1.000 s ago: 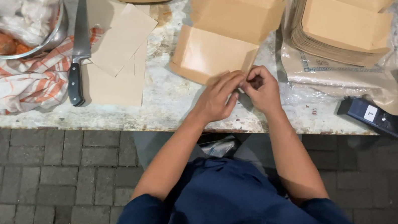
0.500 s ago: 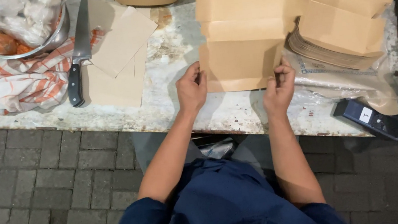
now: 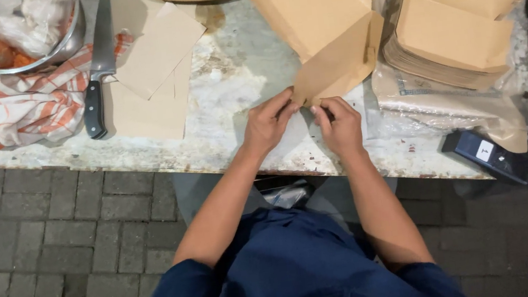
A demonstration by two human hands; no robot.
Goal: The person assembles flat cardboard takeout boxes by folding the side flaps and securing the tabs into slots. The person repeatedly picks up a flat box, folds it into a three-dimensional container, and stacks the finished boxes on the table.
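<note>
A brown cardboard food box [image 3: 319, 24] stands half-folded on the worn white table [image 3: 229, 85], its lid tilted up and back. My left hand [image 3: 268, 124] pinches the box's near bottom corner. My right hand [image 3: 340, 126] grips the same corner flap from the other side, fingers curled on the cardboard edge. Both hands sit close together at the table's front edge.
A stack of flat brown boxes [image 3: 452, 38] in clear plastic lies at the right. Brown paper sheets [image 3: 152, 61], a black-handled knife [image 3: 95, 62] and a striped cloth [image 3: 24, 107] lie at the left, by a metal bowl [image 3: 15, 31] of bagged food. A dark device [image 3: 486, 155] rests at the right front edge.
The box has turned and tipped up, from lying flat to standing on a corner. Both hands came together from its two sides onto its near corner.
</note>
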